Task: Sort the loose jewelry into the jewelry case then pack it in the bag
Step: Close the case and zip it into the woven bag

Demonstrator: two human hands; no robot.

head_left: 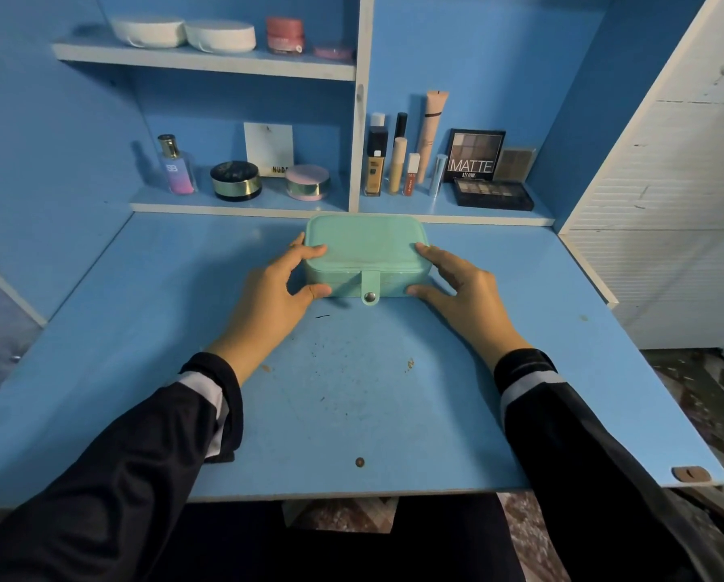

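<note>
Closed jewelry case (pixel 366 249) sits between hands, long axis hand-to-hand; left hand (pixel 274 296) and right hand (pixel 457 287) each grip an end, equally near.

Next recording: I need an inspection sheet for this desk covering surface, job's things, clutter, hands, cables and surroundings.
Surface: blue desk, scuffed and speckled.
Job's things: mint jewelry case, closed, strap down over its front; no loose jewelry or bag in view.
Clutter: cosmetics on the shelves, including a perfume bottle and an eyeshadow palette.
Hands: left hand and right hand grip the case's two ends.
Cables: nothing seen.
Surroundings: slatted white panel at right.
</note>
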